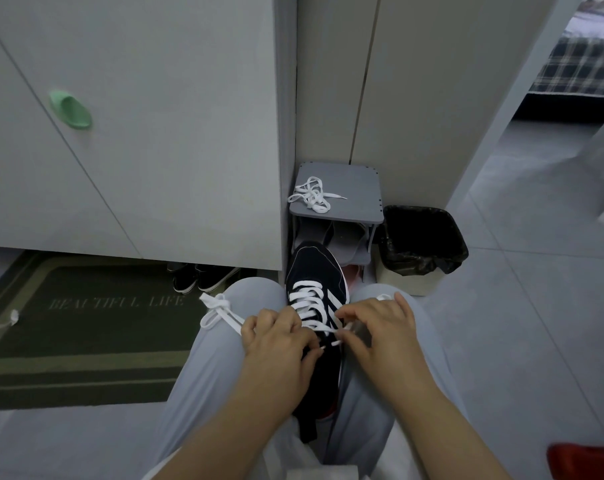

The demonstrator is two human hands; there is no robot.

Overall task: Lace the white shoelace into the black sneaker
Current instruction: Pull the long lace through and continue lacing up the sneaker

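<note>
Along the left edge of the floor lies a green doormat [86, 327], its far edge running under a white cabinet [155, 133] where a pair of dark shoes [203, 277] is tucked, and a small white scrap [13, 318] sits near the mat's left edge. A loose end of the white shoelace [309, 285] loops over the person's left knee [245, 299] and runs under the left hand [276, 336]. That hand's fingers curl over the left side of the black sneaker [314, 265] and grip it; whether they also pinch the strand cannot be told. The sneaker is wedged between the two thighs, toe pointing away and close to the lower shelf of a grey shoe rack [359, 188], with several rows already crossed. The right hand [380, 327] pinches the other strand between thumb and forefinger at the sneaker's right edge, by the upper eyelets. A spare white lace [312, 195] lies bunched at the left front corner of the rack's top. A black-lined bin [421, 237] stands just beside the rack. Bare tiled floor [535, 306] opens out right of the right knee towards a doorway, and a red object [584, 459] cuts the bottom right corner.
</note>
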